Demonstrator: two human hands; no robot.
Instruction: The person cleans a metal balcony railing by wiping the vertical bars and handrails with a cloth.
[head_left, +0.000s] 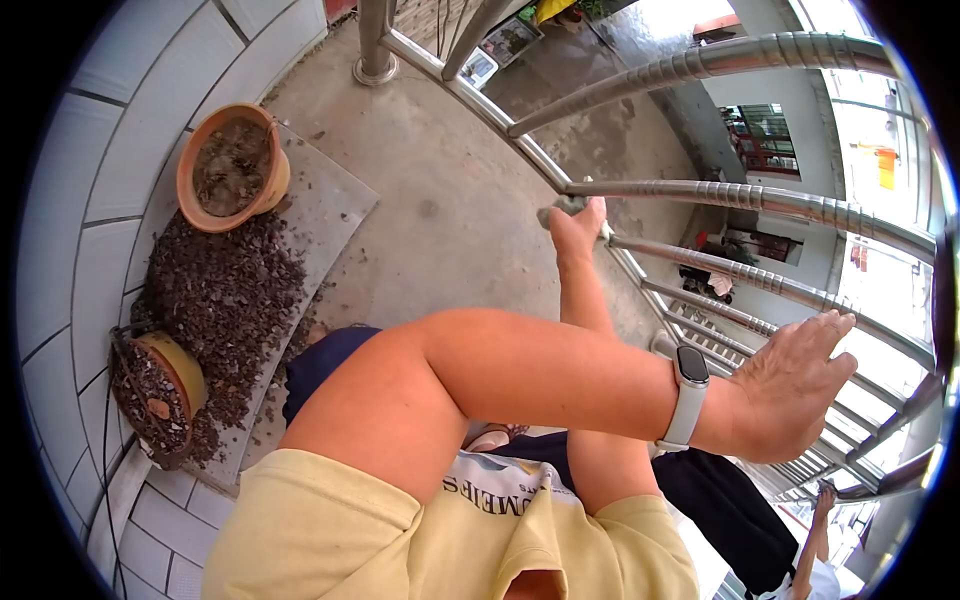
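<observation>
My right hand [578, 228] reaches out to the foot of the metal railing and is closed on a grey cloth [562, 208], which touches the bottom rail [540, 160]. My left arm, with a white-banded watch [688, 395] on the wrist, crosses over my right arm. Beside the upright bars [760, 280] is my left hand [785, 385], its back showing, thumb apart from the slightly bent fingers and nothing visible in it. Whether its fingertips touch a bar is hard to tell.
An orange pot [232, 165] of soil, spilled dark soil [220, 300] and a tilted yellowish pot [160, 390] stand by the tiled wall [100, 250]. Another person's arm [818, 530] reaches the railing at lower right. Beyond the bars lies a courtyard [600, 110].
</observation>
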